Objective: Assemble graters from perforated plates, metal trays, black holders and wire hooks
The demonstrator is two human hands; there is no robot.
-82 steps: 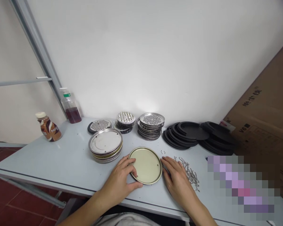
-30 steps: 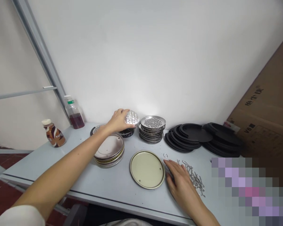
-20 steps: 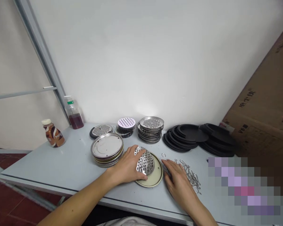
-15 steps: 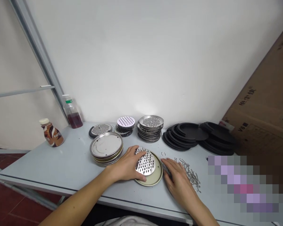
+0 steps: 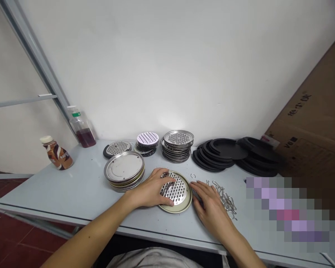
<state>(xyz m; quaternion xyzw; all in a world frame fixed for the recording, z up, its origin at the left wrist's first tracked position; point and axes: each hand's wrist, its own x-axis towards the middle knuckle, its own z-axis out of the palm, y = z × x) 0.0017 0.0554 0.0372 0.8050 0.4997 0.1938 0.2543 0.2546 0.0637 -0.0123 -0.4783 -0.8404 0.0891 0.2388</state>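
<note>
My left hand (image 5: pixel 155 190) is closed around a round perforated metal grater disc (image 5: pixel 177 189), fingers on its far left edge and thumb at the near side. The disc lies over a shallow round plate (image 5: pixel 181 209) with a pale greenish inside and a raised rim, set on the table. Part of the disc is hidden under my left fingers. Beside the plate's right rim rests my right hand (image 5: pixel 210 204), fingers stretched out with the fingertips at the rim; it grips nothing visible. Small wire clips and rings (image 5: pixel 226 203) lie just right of that hand.
A stack of round metal plates (image 5: pixel 124 166) stands left of my left hand. Behind are stacked grater discs (image 5: pixel 147 139), rimmed grater plates (image 5: pixel 178 138) and black round holders (image 5: pixel 226 150). Two bottles (image 5: pixel 57 154) (image 5: pixel 83 130) stand at left; a cardboard box (image 5: pixel 307 137) at right.
The grater disc, tilted before, now lies flatter and more centred in the plate. My right fingertips have come closer to the plate's rim. The camera view has shifted slightly.
</note>
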